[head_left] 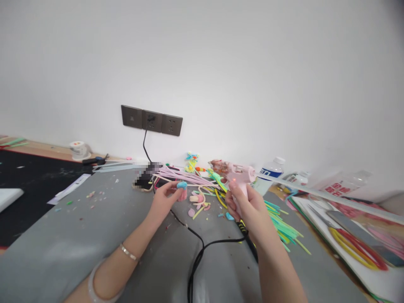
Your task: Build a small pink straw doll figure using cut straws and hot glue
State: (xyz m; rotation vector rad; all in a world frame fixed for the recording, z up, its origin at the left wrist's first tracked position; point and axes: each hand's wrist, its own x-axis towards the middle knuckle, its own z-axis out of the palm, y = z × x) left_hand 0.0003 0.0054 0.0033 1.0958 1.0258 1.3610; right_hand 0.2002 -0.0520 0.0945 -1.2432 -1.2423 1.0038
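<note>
My right hand [245,203] grips a pink glue gun [239,176] by its handle, nozzle pointing left, a red light showing on its body. Its black cord [202,248] trails down across the grey mat toward me. My left hand [166,196] pinches a small blue and pink craft piece [182,187] at the fingertips, just left of the gun's nozzle. Between and behind the hands lie pink strips [179,174], yellow and pink bits [199,201] and green strips [280,223].
A grey mat [78,235] covers the table. A wall socket panel [152,120] with a black plug sits behind. Plastic bottles [268,173] stand at the right, with red and yellow scissors [350,240] on a white board. A tape roll [78,149] is at the back left.
</note>
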